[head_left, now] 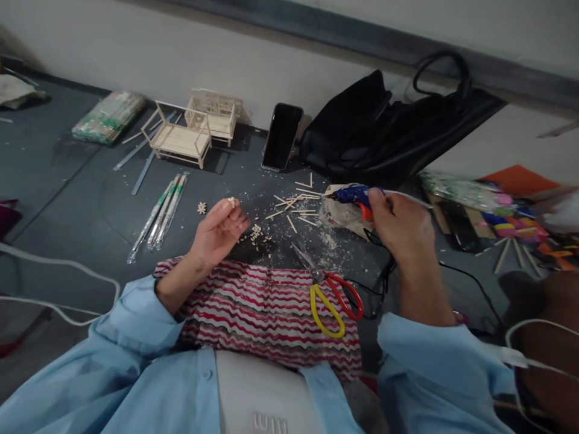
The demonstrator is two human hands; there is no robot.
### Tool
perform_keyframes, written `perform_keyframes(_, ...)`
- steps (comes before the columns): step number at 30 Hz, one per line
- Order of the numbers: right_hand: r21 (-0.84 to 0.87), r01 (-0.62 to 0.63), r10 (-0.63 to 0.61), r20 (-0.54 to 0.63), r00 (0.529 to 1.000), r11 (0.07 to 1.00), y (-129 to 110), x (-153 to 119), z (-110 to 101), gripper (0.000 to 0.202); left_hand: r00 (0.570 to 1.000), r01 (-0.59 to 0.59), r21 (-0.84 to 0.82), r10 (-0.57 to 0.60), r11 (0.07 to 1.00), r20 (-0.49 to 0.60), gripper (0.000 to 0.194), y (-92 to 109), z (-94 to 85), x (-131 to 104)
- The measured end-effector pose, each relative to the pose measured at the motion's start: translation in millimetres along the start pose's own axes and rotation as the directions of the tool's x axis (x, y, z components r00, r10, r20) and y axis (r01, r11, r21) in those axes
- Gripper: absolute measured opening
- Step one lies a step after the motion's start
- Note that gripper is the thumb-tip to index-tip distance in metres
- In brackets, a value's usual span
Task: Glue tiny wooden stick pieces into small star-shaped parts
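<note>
Between the thumb and forefinger of my left hand (220, 232) is a tiny cluster of wooden pieces (232, 201). My right hand (402, 226) grips a blue glue gun (353, 194) with an orange trigger, its nozzle pointing left above a glue-smeared pad. A similar small wooden cluster (201, 208) lies on the table left of my left hand. Below that hand is a heap of short cut wooden bits (257, 235). Several thin wooden sticks (289, 205) lie scattered between my hands. Scissors (323, 283) with red and yellow handles rest partly on a striped cloth (262, 301).
At the back stand two miniature wooden furniture frames (181, 141), a phone (283, 135) and a black bag (380, 132). Wrapped stick packs (160, 211) lie at left, with a larger bundle (108, 117) behind. Colourful craft pieces (515, 223) and cables lie at right.
</note>
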State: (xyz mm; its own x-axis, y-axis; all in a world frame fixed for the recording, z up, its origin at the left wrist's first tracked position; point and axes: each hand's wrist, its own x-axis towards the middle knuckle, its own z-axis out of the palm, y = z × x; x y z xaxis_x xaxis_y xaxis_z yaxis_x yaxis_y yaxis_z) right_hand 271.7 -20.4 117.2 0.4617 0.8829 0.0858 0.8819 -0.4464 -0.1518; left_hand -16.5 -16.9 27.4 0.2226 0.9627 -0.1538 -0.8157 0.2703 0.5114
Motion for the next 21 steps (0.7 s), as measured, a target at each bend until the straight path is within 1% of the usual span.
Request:
perform_keyframes(1, 0.008, 0.004, -0.003, -0.023, 1.0, 1.0, 1.4, -2.0, 0.7, 0.051, 1.0, -0.007, 0.005, 0.007, 1.0, -0.007, 0.008, 1.5, 0.8, 0.1)
perform_keyframes(2, 0.016, 0.01, -0.009, -0.072, 0.997, 1.0, 3.1, -4.8, 1.0, 0.05, 1.0, -0.013, 0.01, 0.013, 1.0, -0.017, 0.008, 3.1, 1.5, 0.4)
perform_keyframes(3, 0.023, 0.024, -0.021, -0.147, 0.989, 0.999, 5.0, -9.0, 0.8, 0.046, 0.999, -0.017, 0.017, 0.018, 1.0, -0.027, 0.009, 4.6, 2.0, 1.0)
perform_keyframes(4, 0.03, 0.055, -0.046, -0.239, 0.97, 0.998, 6.8, -15.0, 0.3, 0.042, 0.999, -0.02, 0.026, 0.021, 0.999, -0.037, 0.01, 6.2, 2.3, 1.6)
perform_keyframes(5, 0.036, 0.105, -0.087, -0.337, 0.937, 0.994, 8.4, -22.9, -0.4, 0.04, 0.999, -0.023, 0.034, 0.025, 0.999, -0.046, 0.011, 7.5, 2.4, 2.3)
perform_keyframes(6, 0.045, 0.172, -0.138, -0.424, 0.895, 0.984, 9.2, -32.8, -0.7, 0.037, 0.998, -0.029, 0.042, 0.031, 0.999, -0.055, 0.012, 8.7, 2.3, 3.1)
perform_keyframes(7, 0.059, 0.258, -0.199, -0.48, 0.854, 0.964, 9.0, -44.5, -0.1, 0.033, 0.997, -0.035, 0.047, 0.038, 0.998, -0.063, 0.012, 9.6, 2.0, 3.7)
perform_keyframes(8, 0.09, 0.338, -0.251, -0.501, 0.828, 0.937, 7.6, -57.2, 2.1, 0.028, 0.997, -0.041, 0.047, 0.044, 0.998, -0.067, 0.012, 10.1, 1.5, 4.3)
perform_keyframes(9, 0.133, 0.41, -0.298, -0.494, 0.817, 0.903, 4.9, -70.4, 6.3, 0.023, 0.997, -0.046, 0.04, 0.049, 0.998, -0.065, 0.012, 10.2, 1.1, 4.6)
perform_keyframes(10, 0.191, 0.477, -0.354, -0.451, 0.819, 0.858, 1.0, -82.9, 12.8, 0.019, 0.997, -0.05, 0.03, 0.052, 0.998, -0.058, 0.011, 10.1, 0.6, 4.8)
perform_keyframes(11, 0.263, 0.546, -0.438, -0.375, 0.817, 0.795, -3.7, -94.1, 21.7, 0.016, 0.998, -0.051, 0.018, 0.052, 0.999, -0.048, 0.01, 9.7, 0.2, 4.9)
perform_keyframes(12, 0.325, 0.604, -0.535, -0.282, 0.797, 0.728, -9.0, -103.1, 32.6, 0.015, 0.998, -0.05, 0.01, 0.05, 0.999, -0.04, 0.01, 9.2, -0.1, 4.9)
perform_keyframes(13, 0.367, 0.645, -0.62, -0.2, 0.759, 0.67, -14.5, -109.5, 44.9, 0.015, 0.998, -0.047, 0.007, 0.047, 0.999, -0.037, 0.01, 8.6, -0.2, 4.9)
perform_keyframes(14, 0.376, 0.662, -0.663, -0.149, 0.733, 0.648, -19.7, -113.3, 57.5, 0.016, 0.998, -0.044, 0.008, 0.044, 0.999, -0.038, 0.01, 8.0, -0.2, 5.0)
perform_keyframes(16, 0.349, 0.69, -0.709, -0.091, 0.699, 0.635, -28.5, -113.8, 80.3, 0.018, 0.998, -0.041, 0.01, 0.041, 0.999, -0.05, 0.011, 7.1, 0.1, 5.4)
perform_keyframes(17, 0.332, 0.692, -0.716, -0.068, 0.695, 0.641, -32.0, -111.4, 89.2, 0.019, 0.998, -0.04, 0.01, 0.04, 0.999, -0.057, 0.012, 6.9, 0.3, 5.7)
perform_keyframes(19, 0.297, 0.699, -0.723, -0.04, 0.689, 0.65, -37.7, -104.2, 100.4, 0.021, 0.997, -0.036, 0.011, 0.037, 0.999, -0.073, 0.013, 6.4, 0.3, 6.4)
perform_keyframes(21, 0.273, 0.705, -0.727, -0.027, 0.686, 0.654, -42.8, -96.8, 104.4, 0.021, 0.996, -0.028, 0.015, 0.029, 0.999, -0.084, 0.012, 5.8, -0.1, 7.1)
